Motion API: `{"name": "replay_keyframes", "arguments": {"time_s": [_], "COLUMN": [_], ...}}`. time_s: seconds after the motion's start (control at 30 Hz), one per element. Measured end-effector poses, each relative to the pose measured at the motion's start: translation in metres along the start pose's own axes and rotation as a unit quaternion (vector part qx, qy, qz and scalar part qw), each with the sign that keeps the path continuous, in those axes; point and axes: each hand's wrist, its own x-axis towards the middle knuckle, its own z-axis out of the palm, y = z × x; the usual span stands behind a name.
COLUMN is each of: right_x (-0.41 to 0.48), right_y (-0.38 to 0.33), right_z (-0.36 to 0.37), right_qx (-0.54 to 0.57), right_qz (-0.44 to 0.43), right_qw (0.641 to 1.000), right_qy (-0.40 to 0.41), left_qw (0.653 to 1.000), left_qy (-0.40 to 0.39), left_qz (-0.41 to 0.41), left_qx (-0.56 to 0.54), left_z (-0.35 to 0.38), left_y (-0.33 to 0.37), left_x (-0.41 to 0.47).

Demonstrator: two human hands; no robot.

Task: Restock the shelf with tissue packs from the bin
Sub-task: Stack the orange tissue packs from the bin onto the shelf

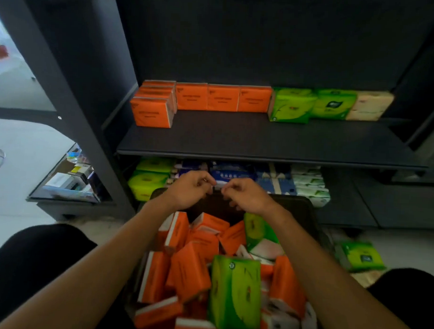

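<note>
1. Most of the job is still open: the shelf (pixel 261 138) has only a back row, with its front strip bare.
2. Shelved: orange packs (pixel 223 98) along the back, an orange stack (pixel 151 112) at the left end that comes further forward, then two green packs (pixel 293 105) and one cream pack (pixel 370 105) on the right.
3. Left to do: the bin (pixel 298 204) in front of you is heaped with loose orange tissue packs (pixel 190 271), a big green pack (pixel 235 293) on top and a few pale ones. One more green pack (pixel 363 255) lies on the floor to the right of the bin.
4. Pose: both your forearms reach out over the bin. Your left hand (pixel 190 190) and right hand (pixel 247 195) sit close together above its far rim, below the shelf edge.
5. Grip: fingers on both hands are curled, fingertips nearly meeting. Neither hand holds a tissue pack. A small white bit shows between the fingertips, and I cannot tell whether you pinch it or it belongs to the stock behind.
6. Judgement: you are between picks, and the next pack is still in the bin.
</note>
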Motion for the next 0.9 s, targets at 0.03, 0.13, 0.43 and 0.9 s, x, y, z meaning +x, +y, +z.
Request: {"name": "replay_keyframes", "arguments": {"time_s": [0.03,0.13,0.43,0.9], "right_x": [-0.005,-0.018,-0.033,0.013], "right_y": [0.010,0.040,0.081,0.075], "right_z": [0.006,0.024,0.059,0.119], "right_qx": [0.005,0.036,0.023,-0.036], "right_qz": [0.011,0.037,0.077,-0.007], "right_qw": [1.000,0.999,0.997,0.991], "right_qy": [-0.003,-0.005,-0.019,-0.127], "left_qw": [1.000,0.999,0.991,0.915], "left_qy": [0.010,0.026,-0.108,-0.194], "left_qz": [-0.005,-0.037,-0.037,-0.117], "left_qx": [0.001,-0.018,0.067,0.335], "left_z": [0.008,0.031,0.075,0.053], "left_y": [-0.003,-0.019,-0.049,-0.087], "left_x": [-0.004,-0.021,-0.042,-0.053]}}
